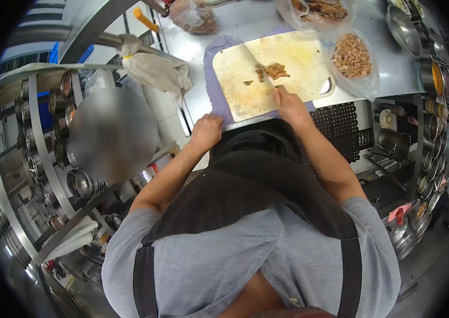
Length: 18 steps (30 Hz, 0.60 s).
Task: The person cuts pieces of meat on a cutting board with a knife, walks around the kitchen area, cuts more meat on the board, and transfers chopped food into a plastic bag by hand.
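My right hand [291,107] is closed around the handle of a knife [250,54], whose blade lies across a pale yellow cutting board [235,100]. Beside the blade is a small heap of chopped brown food [276,71]; a smaller bit sits to its left. Under the board a purple cloth [216,79] is spread on the metal table. My left hand [207,130] rests with curled fingers at the table's front edge, by the cloth's near left corner. What those fingers hold, if anything, is hidden.
Right of the board lies a plastic bag of diced food [352,55]. Behind are a bag of brown strips [322,9] and another filled bag [193,17]. A pale rag [153,71] hangs at the left. Metal bowls [403,31] stand at the far right, and a blurred person [113,135] is at left.
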Available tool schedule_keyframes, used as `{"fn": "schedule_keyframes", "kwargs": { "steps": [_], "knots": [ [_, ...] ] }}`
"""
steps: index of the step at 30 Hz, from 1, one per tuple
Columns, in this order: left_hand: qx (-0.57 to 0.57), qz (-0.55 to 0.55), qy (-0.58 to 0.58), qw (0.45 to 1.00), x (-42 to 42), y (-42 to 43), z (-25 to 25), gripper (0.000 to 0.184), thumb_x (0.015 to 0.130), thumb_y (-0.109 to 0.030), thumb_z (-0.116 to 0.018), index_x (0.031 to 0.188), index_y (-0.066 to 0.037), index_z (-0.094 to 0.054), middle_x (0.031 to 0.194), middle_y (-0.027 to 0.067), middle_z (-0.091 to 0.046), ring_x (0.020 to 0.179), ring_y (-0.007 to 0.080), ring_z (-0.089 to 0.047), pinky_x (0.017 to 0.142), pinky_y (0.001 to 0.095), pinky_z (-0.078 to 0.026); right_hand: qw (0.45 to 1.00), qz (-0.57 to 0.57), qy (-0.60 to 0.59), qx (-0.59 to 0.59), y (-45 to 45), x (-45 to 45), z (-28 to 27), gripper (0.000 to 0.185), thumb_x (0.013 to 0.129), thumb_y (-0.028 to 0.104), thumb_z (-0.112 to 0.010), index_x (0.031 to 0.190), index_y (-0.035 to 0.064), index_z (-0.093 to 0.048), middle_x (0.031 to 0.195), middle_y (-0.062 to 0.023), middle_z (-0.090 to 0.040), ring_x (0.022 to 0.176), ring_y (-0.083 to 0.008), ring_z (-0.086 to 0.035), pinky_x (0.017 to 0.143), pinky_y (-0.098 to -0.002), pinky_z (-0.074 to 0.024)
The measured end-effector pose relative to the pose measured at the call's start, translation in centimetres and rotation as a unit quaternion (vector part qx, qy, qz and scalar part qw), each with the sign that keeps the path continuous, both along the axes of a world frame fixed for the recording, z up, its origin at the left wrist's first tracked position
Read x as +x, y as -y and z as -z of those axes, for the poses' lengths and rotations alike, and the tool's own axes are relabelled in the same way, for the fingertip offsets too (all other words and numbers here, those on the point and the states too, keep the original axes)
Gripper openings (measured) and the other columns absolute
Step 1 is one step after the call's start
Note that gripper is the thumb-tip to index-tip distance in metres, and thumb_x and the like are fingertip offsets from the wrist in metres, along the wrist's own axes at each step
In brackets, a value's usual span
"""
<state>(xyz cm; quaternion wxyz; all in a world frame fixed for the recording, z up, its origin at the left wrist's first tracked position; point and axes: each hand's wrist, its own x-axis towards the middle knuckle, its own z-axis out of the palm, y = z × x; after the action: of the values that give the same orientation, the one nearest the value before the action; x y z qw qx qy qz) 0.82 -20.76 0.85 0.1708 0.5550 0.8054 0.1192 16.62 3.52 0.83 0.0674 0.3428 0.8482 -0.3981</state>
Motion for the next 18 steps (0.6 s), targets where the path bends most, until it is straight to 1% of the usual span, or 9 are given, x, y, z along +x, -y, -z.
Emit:
{"fn": "schedule_keyframes", "kwargs": {
  "steps": [1,3,4,5,7,9,13,16,18],
  "knots": [
    [-0.042,-0.011,0.003,0.999,0.4,0.3,-0.5,0.007,0.076,-0.008,-0.058,0.079,-0.004,-0.063,0.078,0.0153,-0.064,0.079,0.0351,-0.061,0.072,0.0448,-0.052,1.000,0.004,0.016,-0.007,-0.3,0.2,0.2,0.046,0.101,0.042,-0.034,0.110,0.0023,-0.055,0.089,-0.0290,-0.065,0.091,-0.0467,-0.061,0.082,-0.0543,-0.0462],
    [-0.107,0.011,0.027,0.994,0.4,-0.1,-0.3,0.011,0.078,-0.011,-0.055,0.080,-0.005,-0.064,0.081,0.0178,-0.065,0.078,0.0370,-0.063,0.070,0.0480,-0.051,0.989,0.047,0.053,-0.131,-0.4,0.3,-1.6,0.051,0.100,0.045,-0.032,0.111,0.0027,-0.058,0.095,-0.0278,-0.066,0.099,-0.0442,-0.060,0.089,-0.0518,-0.0454],
    [-0.160,-0.005,0.030,0.987,0.5,-0.7,-0.7,0.014,0.080,-0.014,-0.056,0.084,-0.006,-0.066,0.083,0.0183,-0.066,0.080,0.0382,-0.064,0.072,0.0480,-0.052,0.993,0.025,0.059,-0.097,-0.4,0.4,-0.5,0.052,0.100,0.045,-0.032,0.112,0.0030,-0.060,0.102,-0.0265,-0.065,0.105,-0.0419,-0.059,0.092,-0.0489,-0.0448],
    [-0.153,0.016,0.027,0.988,0.1,-1.2,-1.0,0.018,0.084,-0.021,-0.057,0.089,-0.007,-0.068,0.084,0.0173,-0.067,0.081,0.0382,-0.065,0.072,0.0470,-0.053,0.997,0.014,-0.030,-0.072,-0.1,1.3,-0.2,0.050,0.100,0.044,-0.033,0.112,0.0033,-0.060,0.108,-0.0256,-0.064,0.106,-0.0407,-0.058,0.092,-0.0482,-0.0448],
    [-0.054,0.043,0.109,0.992,-2.1,-1.4,0.2,0.021,0.082,-0.026,-0.064,0.090,-0.008,-0.069,0.083,0.0169,-0.068,0.076,0.0372,-0.066,0.070,0.0447,-0.053,0.999,0.014,-0.010,-0.046,0.0,1.4,-0.1,0.042,0.098,0.040,-0.039,0.108,0.0041,-0.059,0.106,-0.0247,-0.064,0.103,-0.0390,-0.060,0.089,-0.0489,-0.0464],
    [-0.064,-0.038,0.166,0.983,-3.6,-4.3,-1.5,0.019,0.079,-0.021,-0.066,0.091,-0.006,-0.069,0.083,0.0175,-0.068,0.077,0.0366,-0.066,0.070,0.0429,-0.053,1.000,-0.010,0.018,-0.022,-0.3,0.9,-2.6,0.037,0.096,0.037,-0.045,0.107,0.0039,-0.059,0.103,-0.0262,-0.064,0.099,-0.0381,-0.062,0.082,-0.0485,-0.0497],
    [0.077,-0.052,0.091,0.992,-5.1,-8.7,-3.4,0.022,0.079,-0.018,-0.066,0.095,-0.004,-0.068,0.083,0.0179,-0.068,0.077,0.0345,-0.067,0.071,0.0402,-0.054,0.997,-0.071,-0.032,0.028,1.3,-0.5,-3.3,0.033,0.091,0.031,-0.053,0.105,0.0023,-0.059,0.101,-0.0257,-0.064,0.094,-0.0373,-0.063,0.076,-0.0477,-0.0513],
    [0.067,-0.044,0.120,0.990,-5.5,-10.8,-4.2,0.024,0.079,-0.018,-0.066,0.097,-0.003,-0.068,0.084,0.0172,-0.069,0.076,0.0315,-0.068,0.070,0.0386,-0.054,0.990,0.004,-0.074,0.120,0.7,1.1,-2.3,0.027,0.087,0.024,-0.058,0.101,0.0012,-0.060,0.099,-0.0224,-0.064,0.091,-0.0369,-0.063,0.077,-0.0469,-0.0517],
    [0.020,-0.061,0.146,0.987,-5.5,-11.1,-4.6,0.024,0.078,-0.018,-0.068,0.098,-0.003,-0.068,0.084,0.0158,-0.069,0.075,0.0270,-0.068,0.070,0.0365,-0.054,0.976,-0.036,-0.147,0.160,0.6,2.5,-1.2,0.026,0.085,0.018,-0.060,0.103,0.0007,-0.061,0.099,-0.0188,-0.063,0.088,-0.0363,-0.063,0.078,-0.0446,-0.0518]
  ]
}}
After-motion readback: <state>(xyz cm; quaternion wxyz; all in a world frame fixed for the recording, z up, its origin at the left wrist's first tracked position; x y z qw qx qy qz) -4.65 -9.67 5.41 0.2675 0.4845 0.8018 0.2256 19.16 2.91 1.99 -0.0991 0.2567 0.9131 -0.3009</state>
